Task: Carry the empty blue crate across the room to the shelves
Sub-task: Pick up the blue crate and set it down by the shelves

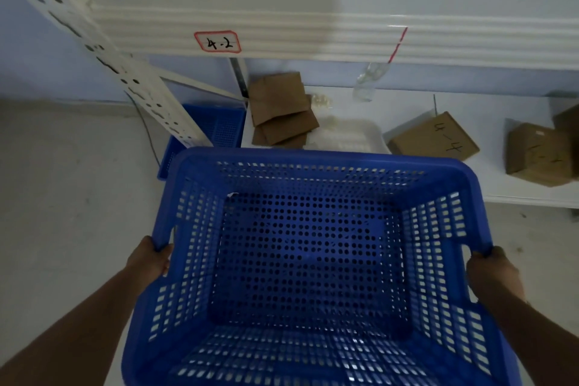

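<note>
Two arms outstretched, left hand (152, 255) and right hand (488, 273) grip blue crate (307, 260) rims.

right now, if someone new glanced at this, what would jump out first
The big blue crate fills the lower middle, empty and held off the floor, with the left hand and right hand gripping its side rims. Just beyond it stand the white shelves, with a red-bordered label reading 4-2 on the upper edge. Brown cardboard boxes sit on the lower shelf, and a second blue crate rests on the floor at left.
</note>
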Available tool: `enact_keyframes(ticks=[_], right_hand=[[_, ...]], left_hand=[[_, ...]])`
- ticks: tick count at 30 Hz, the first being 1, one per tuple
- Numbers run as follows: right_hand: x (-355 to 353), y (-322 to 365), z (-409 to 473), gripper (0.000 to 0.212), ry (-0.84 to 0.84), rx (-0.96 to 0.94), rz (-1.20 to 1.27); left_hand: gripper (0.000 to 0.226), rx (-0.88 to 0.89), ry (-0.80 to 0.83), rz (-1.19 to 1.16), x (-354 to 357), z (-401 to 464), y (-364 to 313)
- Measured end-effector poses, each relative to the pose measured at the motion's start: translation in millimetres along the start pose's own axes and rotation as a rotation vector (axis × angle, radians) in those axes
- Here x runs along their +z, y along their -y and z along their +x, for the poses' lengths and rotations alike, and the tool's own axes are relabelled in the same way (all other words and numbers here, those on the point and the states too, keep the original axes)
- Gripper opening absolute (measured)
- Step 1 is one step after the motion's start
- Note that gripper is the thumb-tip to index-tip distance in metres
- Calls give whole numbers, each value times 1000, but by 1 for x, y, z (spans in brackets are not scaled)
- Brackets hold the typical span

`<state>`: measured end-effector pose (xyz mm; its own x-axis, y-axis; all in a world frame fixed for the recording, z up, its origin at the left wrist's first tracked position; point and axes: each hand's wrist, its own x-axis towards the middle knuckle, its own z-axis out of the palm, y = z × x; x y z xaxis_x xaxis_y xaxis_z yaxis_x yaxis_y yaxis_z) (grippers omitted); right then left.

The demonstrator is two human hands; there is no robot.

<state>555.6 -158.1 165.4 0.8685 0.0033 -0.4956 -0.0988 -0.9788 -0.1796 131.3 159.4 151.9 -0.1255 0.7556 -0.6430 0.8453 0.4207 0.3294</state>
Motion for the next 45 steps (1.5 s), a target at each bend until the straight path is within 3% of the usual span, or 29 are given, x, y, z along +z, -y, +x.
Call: enact_keyframes(ticks=[9, 15, 20, 25, 37, 45], right_hand=[[12, 7, -3, 31, -116, 30, -26], [2, 12, -3, 41, -30, 17, -18], [2, 8, -2, 45, -57, -12, 22], [8, 3, 4, 45, -157, -34, -32], [10, 11, 17, 41, -191, -17, -125], [12, 11, 14, 41, -227, -28, -133]], left_hand=[[19, 16, -87, 28, 9, 11, 8], [34, -41, -140, 118, 8, 13, 0], [41, -34, -179, 147, 11, -4, -10], [37, 28, -246, 174, 16, -8, -6], [40, 45, -285, 215, 18, 11, 15], [32, 95, -294, 221, 17, -9, -5]])
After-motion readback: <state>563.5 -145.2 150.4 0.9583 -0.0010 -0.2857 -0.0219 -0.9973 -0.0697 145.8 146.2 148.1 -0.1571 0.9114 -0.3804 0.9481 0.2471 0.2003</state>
